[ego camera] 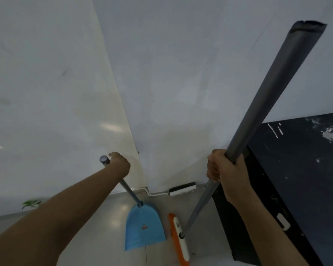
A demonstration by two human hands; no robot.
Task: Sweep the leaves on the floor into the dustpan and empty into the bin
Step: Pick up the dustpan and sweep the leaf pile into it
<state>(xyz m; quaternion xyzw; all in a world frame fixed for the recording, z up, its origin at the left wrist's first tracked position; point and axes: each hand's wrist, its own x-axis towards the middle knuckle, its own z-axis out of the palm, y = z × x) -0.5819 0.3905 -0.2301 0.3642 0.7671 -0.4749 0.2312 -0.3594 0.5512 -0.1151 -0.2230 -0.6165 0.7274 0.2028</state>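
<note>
As tools stand ready:
Left hand point(119, 166): clasping blue plastic dustpan point(143, 226) pole, pan grounded.
Right hand point(222, 169): gripping orange broom point(179, 239) grey shaft, poised.

head-worn view, facing down, wall corner point(142, 169) near

My left hand point(119, 166) is fisted, arm stretched forward, while my right hand point(222, 169) is clenched nearer, forearm raised.

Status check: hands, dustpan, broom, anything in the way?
Left hand grips dustpan handle; right hand grips broom handle. Blue dustpan and orange broom head on floor. Dark cabinet close right.
</note>
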